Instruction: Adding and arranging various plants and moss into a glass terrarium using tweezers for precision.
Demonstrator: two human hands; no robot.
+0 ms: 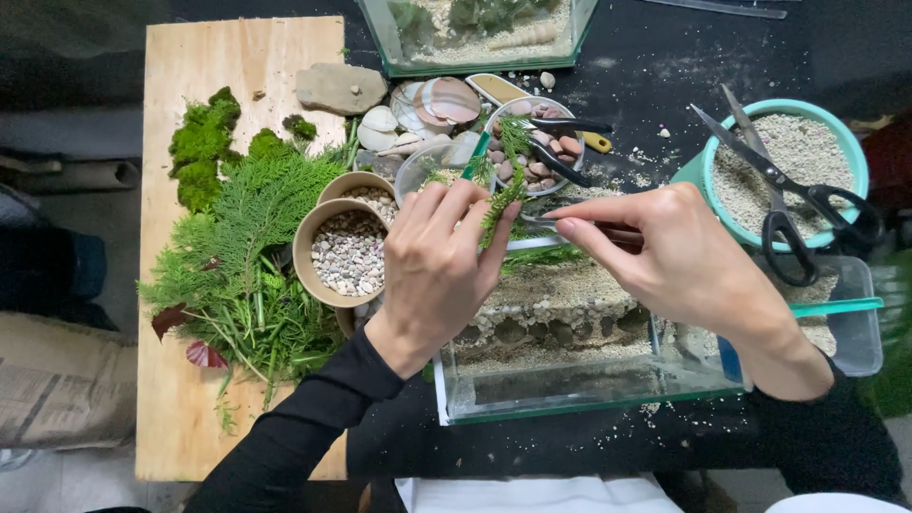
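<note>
Green sprig (501, 201) getting pinched in left hand (439, 269) fingertips; right hand (665, 255) fingers squeezing tweezers (570, 225) onto stem. Planting step, I reckon. Next: easing it down into sand in glass tank (570, 391) just below fingers.

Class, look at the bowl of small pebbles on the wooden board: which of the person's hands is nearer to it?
Left. The left hand sits just right of the pebble bowl; the right hand is farther right, above the glass tank.

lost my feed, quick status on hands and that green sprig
Left hand pinches green sprig over glass tank. Right hand holds tweezers at the sprig. Nothing between sprig and the sand below.
</note>
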